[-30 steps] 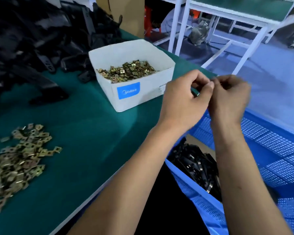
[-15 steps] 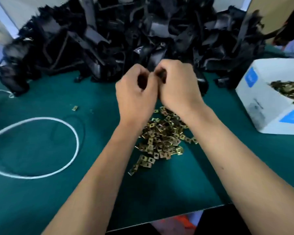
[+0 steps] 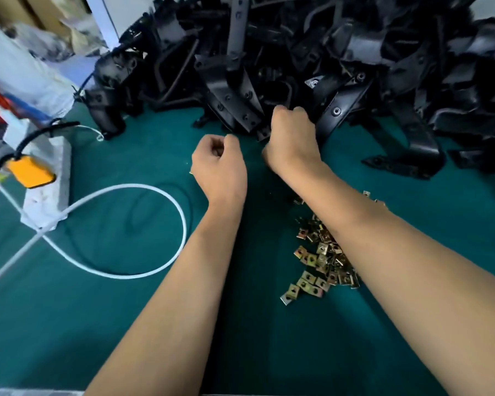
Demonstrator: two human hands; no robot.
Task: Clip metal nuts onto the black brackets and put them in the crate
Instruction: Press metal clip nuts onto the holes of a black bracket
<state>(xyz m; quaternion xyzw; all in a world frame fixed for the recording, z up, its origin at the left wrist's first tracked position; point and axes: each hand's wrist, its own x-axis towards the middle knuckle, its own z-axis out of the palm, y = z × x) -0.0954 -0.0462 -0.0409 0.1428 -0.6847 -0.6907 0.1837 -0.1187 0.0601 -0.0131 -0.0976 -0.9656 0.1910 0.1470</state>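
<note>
The left hand (image 3: 219, 164) hovers over the green table mat (image 3: 126, 324) at centre frame, fingers curled into a loose fist — whether it holds anything cannot be told. The right hand (image 3: 293, 138) reaches into the foot of the heap of black brackets (image 3: 312, 52) across the top of the frame, its fingers curled among the parts; what they grip is hidden. Brass-coloured metal clip nuts (image 3: 320, 258) lie scattered lower right of centre, partly under the right forearm. A white cable (image 3: 143, 270) loops at left beside a power strip (image 3: 47, 181) with an orange plug (image 3: 30, 171).
</note>
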